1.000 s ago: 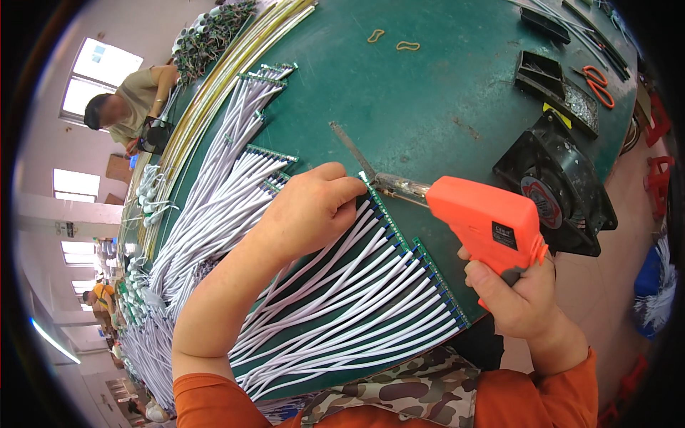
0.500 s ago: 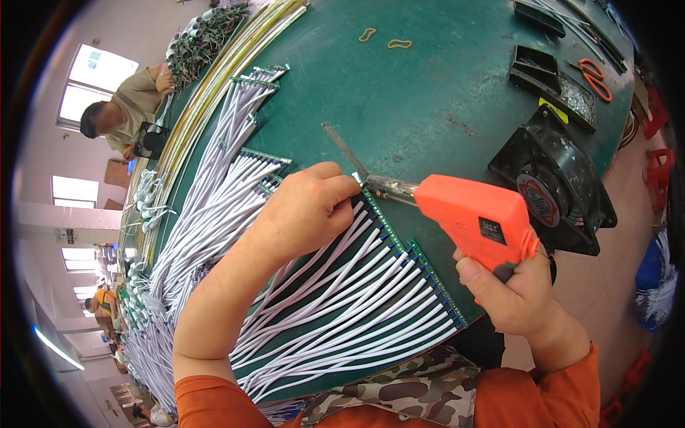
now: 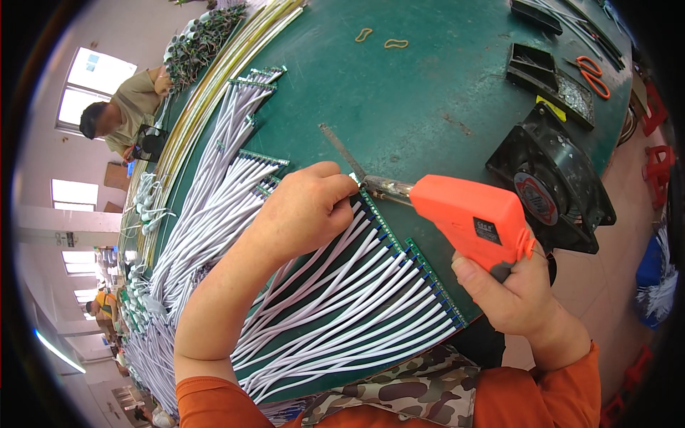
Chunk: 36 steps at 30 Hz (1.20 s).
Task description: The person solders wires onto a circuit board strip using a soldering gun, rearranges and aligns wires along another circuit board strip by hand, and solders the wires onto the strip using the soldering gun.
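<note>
My right hand (image 3: 510, 289) is wrapped around the handle of an orange soldering gun (image 3: 467, 214). Its dark metal tip (image 3: 367, 181) reaches left to the top end of a green circuit board strip (image 3: 385, 230). There my left hand (image 3: 307, 207) is closed, thumb and forefinger pinched right beside the tip; what they hold is hidden behind the fingers. Many white cables (image 3: 342, 307) are joined in a row along this strip and along a second green strip (image 3: 435, 280) to its right. From the strips the cables fan out down and left beneath my left forearm.
More bundled white cables (image 3: 214, 207) with board strips lie at left. A black fan (image 3: 546, 185) stands at right, near a black parts tray (image 3: 549, 82) and orange-handled scissors (image 3: 591, 75). Two rubber bands (image 3: 396, 43) lie on the green table (image 3: 428, 93). Another person (image 3: 132, 107) sits far left.
The soldering gun has shifted very slightly left, its tip still at the end of the strip. My left hand keeps its pinch in nearly the same place.
</note>
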Available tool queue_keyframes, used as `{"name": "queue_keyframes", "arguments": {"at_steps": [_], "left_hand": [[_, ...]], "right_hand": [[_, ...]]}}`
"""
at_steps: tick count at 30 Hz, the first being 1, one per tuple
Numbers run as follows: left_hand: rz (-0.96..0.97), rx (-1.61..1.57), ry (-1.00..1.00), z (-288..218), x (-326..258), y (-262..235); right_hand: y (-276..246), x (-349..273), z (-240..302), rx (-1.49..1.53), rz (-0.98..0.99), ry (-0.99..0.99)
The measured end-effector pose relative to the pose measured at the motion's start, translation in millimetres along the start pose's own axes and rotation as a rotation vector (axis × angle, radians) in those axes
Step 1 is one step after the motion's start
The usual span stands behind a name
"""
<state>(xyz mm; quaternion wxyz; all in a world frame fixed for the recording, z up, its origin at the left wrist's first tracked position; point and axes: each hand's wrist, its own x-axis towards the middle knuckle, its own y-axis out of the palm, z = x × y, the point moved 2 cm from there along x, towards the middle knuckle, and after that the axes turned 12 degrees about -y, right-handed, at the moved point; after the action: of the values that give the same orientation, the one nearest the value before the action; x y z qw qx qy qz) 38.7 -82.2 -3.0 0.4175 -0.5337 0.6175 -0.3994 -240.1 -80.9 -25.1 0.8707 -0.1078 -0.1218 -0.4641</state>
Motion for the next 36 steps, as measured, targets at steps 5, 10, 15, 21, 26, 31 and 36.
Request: {"name": "queue_keyframes", "arguments": {"at_steps": [5, 10, 15, 21, 26, 31, 36], "left_hand": [[0.019, 0.006, -0.014, -1.2, 0.3, -0.7], [0.018, 0.017, -0.004, -0.9, 1.1, -0.7], [0.027, 0.022, -0.015, -1.4, 1.1, -1.2], [0.028, 0.033, -0.017, -2.5, 1.5, -1.5], [0.031, 0.038, -0.006, -3.2, 1.2, -2.4], [0.039, 0.052, -0.004, -2.2, 1.4, -2.0], [0.05, 0.06, -0.019, -2.3, 0.8, -2.3]], "right_hand": [[-1.0, 2.6, 2.2, -0.034, 0.024, -0.021], [-1.3, 1.7, -0.1, -0.037, 0.022, -0.049], [-1.1, 4.0, 1.9, -0.061, 0.03, -0.071], [-1.8, 3.2, 2.2, -0.046, 0.048, -0.059], [-6.2, -0.5, 6.0, -0.07, 0.057, -0.007], [-8.1, 0.8, 12.5, 0.028, -0.002, 0.005], [-5.4, 0.2, 10.5, 0.053, -0.02, -0.035]]}}
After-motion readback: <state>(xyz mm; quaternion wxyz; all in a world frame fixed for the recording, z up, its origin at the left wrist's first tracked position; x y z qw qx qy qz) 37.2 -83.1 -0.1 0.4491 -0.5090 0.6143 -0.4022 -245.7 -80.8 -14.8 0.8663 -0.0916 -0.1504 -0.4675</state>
